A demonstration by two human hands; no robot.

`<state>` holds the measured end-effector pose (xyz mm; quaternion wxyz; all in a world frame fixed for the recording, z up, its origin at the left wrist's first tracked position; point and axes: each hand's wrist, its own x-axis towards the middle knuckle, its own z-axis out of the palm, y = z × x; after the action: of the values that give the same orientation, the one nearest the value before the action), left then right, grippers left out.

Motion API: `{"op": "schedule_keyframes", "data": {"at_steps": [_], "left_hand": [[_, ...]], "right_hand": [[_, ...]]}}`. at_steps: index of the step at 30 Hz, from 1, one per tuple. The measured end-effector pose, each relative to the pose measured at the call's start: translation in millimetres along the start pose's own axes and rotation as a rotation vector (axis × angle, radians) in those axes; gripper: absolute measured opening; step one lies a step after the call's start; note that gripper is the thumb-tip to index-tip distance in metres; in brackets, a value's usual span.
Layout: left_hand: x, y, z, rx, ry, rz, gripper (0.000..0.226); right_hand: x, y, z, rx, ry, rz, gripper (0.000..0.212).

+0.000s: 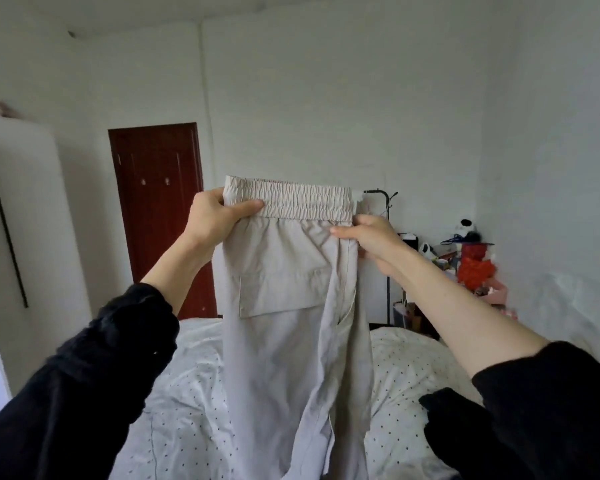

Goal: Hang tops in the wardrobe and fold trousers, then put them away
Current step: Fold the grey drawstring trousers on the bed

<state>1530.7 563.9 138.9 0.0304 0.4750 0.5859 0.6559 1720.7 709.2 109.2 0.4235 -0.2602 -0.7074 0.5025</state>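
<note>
While both arms reach up toward the middle of the frame, the left hand (212, 220) pinches the left end of the elastic waistband (298, 202), thumb lying across the front of the gathered band and the other fingers hidden behind the cloth. The right hand (371, 237) grips the right edge of the trousers (291, 341) just below the waistband, thumb pointing left over the fabric and the fingers curled behind it. Held this way, the pale beige trousers hang straight down through the centre of the frame, folded lengthwise so the legs lie together, with a flat patch pocket (281, 289) facing the camera. Their lower part runs out of the bottom edge of the frame. Black sleeves (84, 393) are pushed up both forearms. Below and behind the trousers lies a bed with a white dotted cover (187, 393), and a dark garment (444, 407) rests on it at lower right. At centre left stands a dark red door (156, 202), with a white wardrobe (21, 202) at the far left. At right, a black rack (388, 237) and a cluttered shelf with red items (471, 265) stand against the white wall.
</note>
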Motion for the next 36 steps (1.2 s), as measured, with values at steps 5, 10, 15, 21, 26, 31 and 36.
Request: {"op": "schedule_keyframes", "data": {"at_steps": [5,10,15,21,26,31,36], "left_hand": [[60.5,73.7,-23.7,-0.005,0.141,0.155,0.023],[98.4,161.6,-47.1,0.071,0.279,0.399,0.017],[114.4,226.1,-67.5,0.112,0.386,0.536,0.019],[117.4,244.2,-79.7,0.100,0.401,0.554,0.016],[114.7,227.7,-83.5,0.117,0.305,0.491,0.012],[110.2,180.7,-86.6,0.316,0.231,0.347,0.022],[98.7,127.1,-95.4,0.385,0.174,0.194,0.028]], "right_hand": [[39.7,-103.2,3.3,0.066,0.031,-0.191,0.012],[62.8,-205.0,-3.9,0.106,0.022,-0.314,0.019],[61.4,-267.8,-10.1,0.214,0.038,-0.466,0.018],[54.2,-285.2,-10.8,0.321,-0.111,-0.535,0.018],[51.6,-266.9,-9.7,0.337,-0.182,-0.492,0.014],[60.8,-222.2,-2.0,0.096,-0.209,-0.294,0.009],[70.9,-175.6,25.2,-0.105,-0.180,-0.176,0.015]]}}
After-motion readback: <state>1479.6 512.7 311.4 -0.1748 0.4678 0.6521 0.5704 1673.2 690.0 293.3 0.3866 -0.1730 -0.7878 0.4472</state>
